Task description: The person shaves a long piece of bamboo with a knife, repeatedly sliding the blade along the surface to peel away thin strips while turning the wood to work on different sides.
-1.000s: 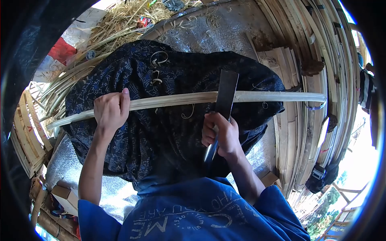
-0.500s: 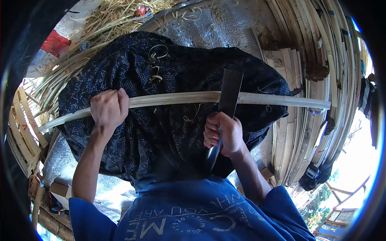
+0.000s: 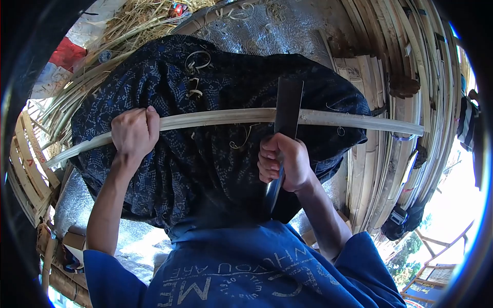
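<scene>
A long pale bamboo strip [image 3: 221,117] lies crosswise over a dark patterned cloth [image 3: 205,164] that covers my lap. My left hand [image 3: 133,132] is closed in a fist around the strip, left of its middle. In my right hand [image 3: 286,161] is the handle of a knife with a broad, dark, straight-ended blade [image 3: 288,105]. The blade crosses over the strip to the right of its middle, pointing away from me. Its cutting edge against the bamboo is not clear. The handle's lower part runs back toward my shirt.
Thin curled shavings [image 3: 195,88] lie on the cloth. Stacked bamboo slats [image 3: 367,154] line the right side. Loose fibres and thin strips [image 3: 136,25] lie at the upper left, near a wooden crate [image 3: 31,154]. Silvery sheeting [image 3: 246,41] covers the floor.
Both hands, the strip and the knife have shifted slightly up and left in view, with the whole scene drifting a little the same way. Both grips are unchanged.
</scene>
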Tool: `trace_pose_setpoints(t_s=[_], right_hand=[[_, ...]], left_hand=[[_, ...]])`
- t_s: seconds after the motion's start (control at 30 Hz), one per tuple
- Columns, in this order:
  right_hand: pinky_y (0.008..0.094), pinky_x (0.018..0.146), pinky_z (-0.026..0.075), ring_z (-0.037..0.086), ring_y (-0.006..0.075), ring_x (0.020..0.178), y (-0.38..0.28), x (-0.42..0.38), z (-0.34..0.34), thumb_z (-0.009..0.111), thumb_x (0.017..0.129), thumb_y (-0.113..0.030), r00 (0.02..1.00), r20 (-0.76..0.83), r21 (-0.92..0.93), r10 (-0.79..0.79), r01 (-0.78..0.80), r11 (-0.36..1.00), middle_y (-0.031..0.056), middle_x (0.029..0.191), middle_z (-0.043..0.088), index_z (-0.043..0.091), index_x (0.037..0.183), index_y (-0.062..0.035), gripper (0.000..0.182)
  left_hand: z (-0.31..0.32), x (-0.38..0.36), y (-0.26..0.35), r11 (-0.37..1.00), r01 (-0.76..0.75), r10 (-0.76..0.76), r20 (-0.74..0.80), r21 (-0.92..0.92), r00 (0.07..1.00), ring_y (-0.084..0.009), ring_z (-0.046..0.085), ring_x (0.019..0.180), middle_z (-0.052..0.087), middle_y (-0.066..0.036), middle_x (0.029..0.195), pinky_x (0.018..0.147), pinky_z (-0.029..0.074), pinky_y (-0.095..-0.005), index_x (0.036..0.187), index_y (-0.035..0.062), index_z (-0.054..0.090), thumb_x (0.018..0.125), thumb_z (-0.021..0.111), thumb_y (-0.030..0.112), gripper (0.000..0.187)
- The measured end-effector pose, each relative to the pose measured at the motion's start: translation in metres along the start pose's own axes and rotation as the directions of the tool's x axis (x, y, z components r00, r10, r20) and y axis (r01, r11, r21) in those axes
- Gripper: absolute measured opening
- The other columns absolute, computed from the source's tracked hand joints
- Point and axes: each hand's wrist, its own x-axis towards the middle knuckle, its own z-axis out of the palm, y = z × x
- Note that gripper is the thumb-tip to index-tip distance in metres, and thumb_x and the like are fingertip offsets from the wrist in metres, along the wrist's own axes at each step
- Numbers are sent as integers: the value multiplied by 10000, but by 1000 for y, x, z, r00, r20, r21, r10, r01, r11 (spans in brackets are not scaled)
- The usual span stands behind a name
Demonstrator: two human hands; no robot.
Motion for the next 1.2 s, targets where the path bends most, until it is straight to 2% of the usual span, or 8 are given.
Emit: trace_pose_setpoints(t_s=[0.63,0.73,0.8,0.93,1.03,1.1,1.13,1.2], right_hand=[[290,446,325,292,111,383,-2,4,-7,378,827,-195,998,66,-64,17,-13,998,-14,464,293,303,562,-140,280],[301,466,312,294,126,421,-4,5,-10,460,817,-181,994,105,-26,31,-28,999,1,501,309,323,576,-113,286],[292,444,323,284,109,379,-6,5,-7,383,827,-194,995,101,-91,25,-16,996,-17,464,284,299,555,-144,289],[285,450,319,300,106,396,-3,3,-14,387,832,-202,984,181,-97,2,16,995,-14,476,297,294,572,-146,282],[291,468,343,348,118,431,17,-3,-10,412,871,-248,965,221,-35,-145,156,987,-1,539,368,428,690,-101,234],[294,514,432,496,137,509,32,-14,3,411,964,-304,913,26,146,-406,399,905,37,648,501,506,939,-39,282],[294,514,432,496,137,509,37,-19,4,411,964,-304,909,24,147,-417,409,900,37,648,501,506,939,-39,282],[291,566,509,609,160,610,47,-25,4,411,1006,-340,793,-81,-177,-603,584,792,81,759,590,481,1108,-5,358]], left_hand=[[3,1,-3,1000,5,-5,10,20,1000,-275,548,419,548,-133,498,437,435,-358,502,28,546,866,496,115,378],[3,1,-4,999,12,-13,22,36,1000,-276,556,426,557,-138,506,441,440,-357,506,29,551,871,493,121,381],[3,1,-4,999,19,-20,22,41,1000,-280,556,428,557,-141,508,443,442,-362,506,28,550,872,489,125,383],[-3,0,0,1000,5,-4,-24,30,1000,-298,558,432,562,-151,515,454,448,-381,506,26,548,874,484,130,388],[-9,-3,4,999,26,-26,-20,20,999,-312,558,437,561,-156,516,460,450,-392,506,24,547,873,484,134,389],[-10,-5,5,999,25,-24,-36,28,999,-314,557,437,560,-155,516,460,449,-392,506,25,547,873,484,134,388],[-11,-4,5,999,27,-26,-46,31,999,-316,556,437,560,-155,515,460,449,-393,506,26,546,872,484,135,387],[-12,-3,8,999,18,-16,-58,27,998,-318,555,438,558,-156,515,461,445,-397,506,26,546,872,486,137,387]])
